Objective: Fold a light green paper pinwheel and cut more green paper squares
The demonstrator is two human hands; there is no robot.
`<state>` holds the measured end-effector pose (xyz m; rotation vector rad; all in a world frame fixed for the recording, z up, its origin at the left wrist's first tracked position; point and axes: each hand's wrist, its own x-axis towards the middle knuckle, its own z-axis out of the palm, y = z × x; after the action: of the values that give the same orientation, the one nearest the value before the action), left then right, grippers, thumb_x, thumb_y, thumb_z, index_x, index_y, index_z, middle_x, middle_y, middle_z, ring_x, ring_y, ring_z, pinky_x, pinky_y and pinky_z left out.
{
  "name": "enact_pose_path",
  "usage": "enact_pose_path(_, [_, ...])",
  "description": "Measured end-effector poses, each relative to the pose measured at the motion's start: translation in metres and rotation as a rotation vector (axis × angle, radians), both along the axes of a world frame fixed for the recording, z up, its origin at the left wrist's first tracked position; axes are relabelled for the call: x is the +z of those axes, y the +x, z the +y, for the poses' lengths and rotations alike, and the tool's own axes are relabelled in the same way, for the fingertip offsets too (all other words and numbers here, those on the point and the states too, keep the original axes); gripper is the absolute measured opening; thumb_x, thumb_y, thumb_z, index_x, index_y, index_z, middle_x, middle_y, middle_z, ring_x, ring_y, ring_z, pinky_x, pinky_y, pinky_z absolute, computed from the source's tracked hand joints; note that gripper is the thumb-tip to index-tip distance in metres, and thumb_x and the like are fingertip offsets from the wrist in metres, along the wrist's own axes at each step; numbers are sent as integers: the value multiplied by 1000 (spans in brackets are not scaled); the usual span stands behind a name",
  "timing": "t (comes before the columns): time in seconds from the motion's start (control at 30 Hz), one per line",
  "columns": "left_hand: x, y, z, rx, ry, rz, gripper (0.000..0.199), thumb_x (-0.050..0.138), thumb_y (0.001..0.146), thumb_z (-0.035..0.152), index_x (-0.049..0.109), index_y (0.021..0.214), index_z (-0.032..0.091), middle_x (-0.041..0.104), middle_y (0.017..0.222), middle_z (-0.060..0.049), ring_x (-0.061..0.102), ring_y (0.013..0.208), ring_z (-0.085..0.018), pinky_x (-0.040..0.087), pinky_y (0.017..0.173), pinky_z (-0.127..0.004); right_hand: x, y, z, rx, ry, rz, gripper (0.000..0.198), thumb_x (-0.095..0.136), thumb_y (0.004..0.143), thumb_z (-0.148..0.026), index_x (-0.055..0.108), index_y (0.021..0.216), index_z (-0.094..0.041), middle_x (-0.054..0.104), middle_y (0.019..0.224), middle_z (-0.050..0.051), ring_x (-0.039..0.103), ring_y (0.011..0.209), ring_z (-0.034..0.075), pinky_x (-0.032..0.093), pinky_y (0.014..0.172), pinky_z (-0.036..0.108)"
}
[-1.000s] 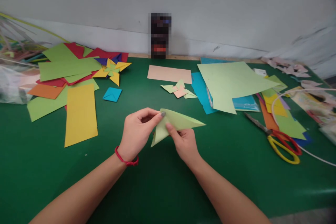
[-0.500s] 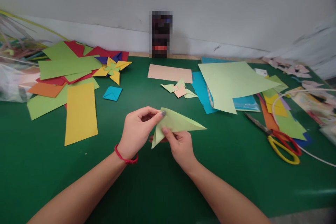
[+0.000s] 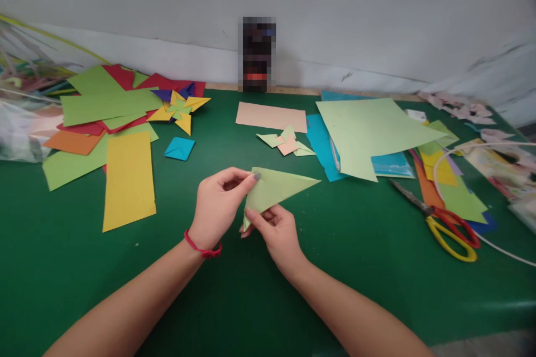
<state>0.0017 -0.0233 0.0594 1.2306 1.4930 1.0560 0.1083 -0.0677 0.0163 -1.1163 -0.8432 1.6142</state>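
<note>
A pale green folded paper (image 3: pixel 278 187), triangular in outline, is held up between my two hands over the green table (image 3: pixel 234 307). My left hand (image 3: pixel 220 203) pinches its upper left corner between thumb and fingers. Lower down, my right hand (image 3: pixel 278 237) grips the bottom left corner, thumb in front and fingers mostly hidden behind the paper. The long point of the triangle reaches to the right. Just beyond my hands lies a green and pink folded paper piece (image 3: pixel 287 144), with a pink paper strip (image 3: pixel 271 117) behind it.
Scissors (image 3: pixel 452 228) lie at the right, near a large pale green sheet (image 3: pixel 372 122) on blue paper. At the left are a yellow strip (image 3: pixel 129 184), a blue folded square (image 3: pixel 180 148), a yellow folded star (image 3: pixel 179 109) and coloured sheets. A blurred dark object (image 3: pixel 256 56) stands against the wall.
The folded paper has turned so its long point sits higher and a little further left. My right hand has slid left to the lower corner, where the edges are closer together.
</note>
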Motion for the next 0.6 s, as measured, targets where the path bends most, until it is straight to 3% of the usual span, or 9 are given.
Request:
enact_pose_path(0.2, [-3, 0, 1, 14, -11, -31, 21, 63, 71, 37, 65, 69, 16, 64, 67, 0, 55, 60, -10, 41, 50, -17, -2, -2, -6, 96, 8, -19, 30, 53, 81, -38, 55, 63, -14, 60, 48, 1, 55, 41, 10, 48, 47, 23])
enact_pose_path(0.4, [-2, 0, 1, 25, -3, -14, 23, 61, 72, 39, 65, 69, 16, 64, 67, -1, 55, 60, -11, 42, 51, -19, -2, -4, -9, 124, 49, -85, 27, 54, 80, -38, 64, 78, -14, 64, 60, 4, 59, 53, 12, 50, 57, 26])
enact_pose_path(0.6, [-2, -1, 1, 32, 3, -9, 23, 61, 72, 39, 65, 69, 17, 65, 68, -1, 56, 62, -11, 43, 53, -19, -7, -8, -11, 163, 25, 0, 28, 53, 81, -40, 60, 77, -13, 64, 55, 2, 59, 49, 12, 49, 52, 25])
